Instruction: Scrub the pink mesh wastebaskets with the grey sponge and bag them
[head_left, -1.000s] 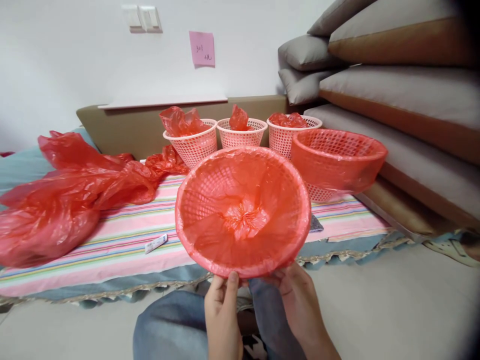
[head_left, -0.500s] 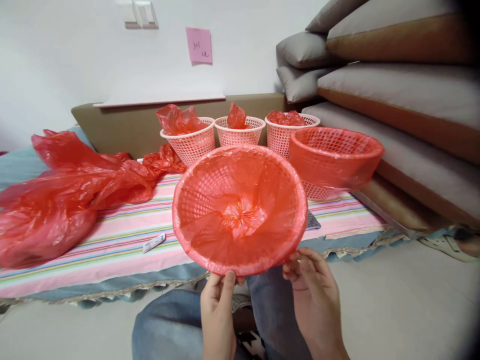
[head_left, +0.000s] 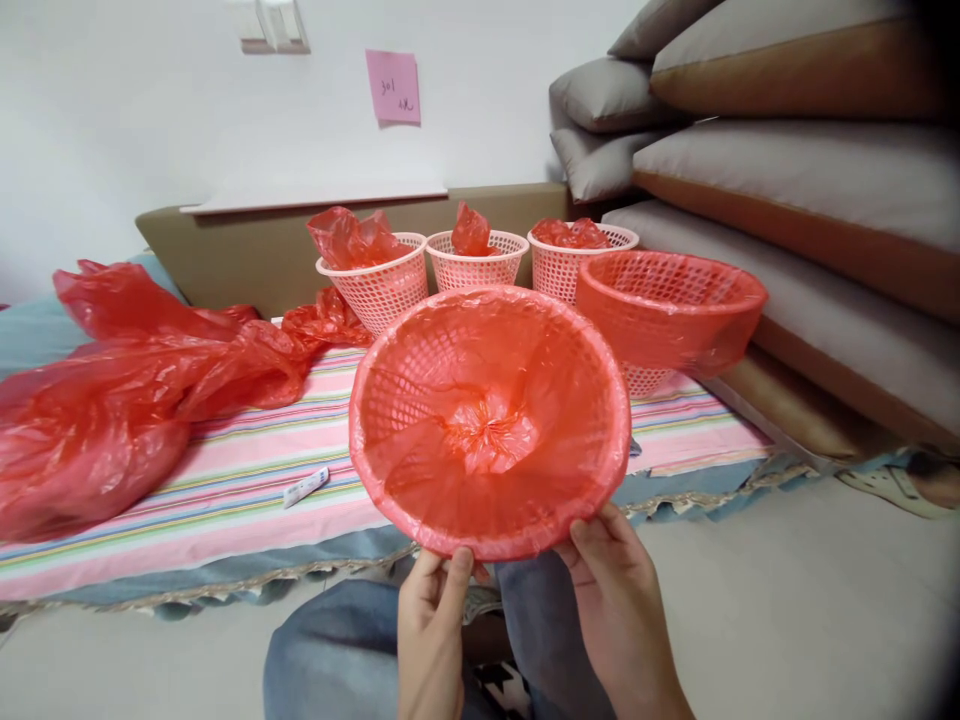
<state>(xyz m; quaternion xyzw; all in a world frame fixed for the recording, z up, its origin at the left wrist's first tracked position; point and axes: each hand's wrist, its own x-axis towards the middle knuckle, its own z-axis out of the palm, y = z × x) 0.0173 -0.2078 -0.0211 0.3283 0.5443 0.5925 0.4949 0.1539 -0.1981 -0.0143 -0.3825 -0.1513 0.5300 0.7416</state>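
Observation:
I hold a round pink mesh basket (head_left: 420,380) tilted toward me, lined with a red plastic bag (head_left: 491,435) that wraps over its rim. My left hand (head_left: 431,625) pinches the bottom of the rim with the thumb on the front. At the lower right of the rim, my right hand (head_left: 619,600) grips the edge, its fingers curled behind it. Both hands rise from above my jeans-clad knees (head_left: 330,650).
A second bag-lined basket (head_left: 667,310) sits on a striped cloth (head_left: 240,470) to the right. Three unlined baskets (head_left: 379,285) with crumpled red bags stand behind. A heap of red bags (head_left: 127,390) lies left, a small white tube (head_left: 305,486) nearby. Grey cushions (head_left: 795,170) stack up right.
The basket has stayed in my hands and shifted slightly. My right hand slid along the lower right rim and re-gripped it.

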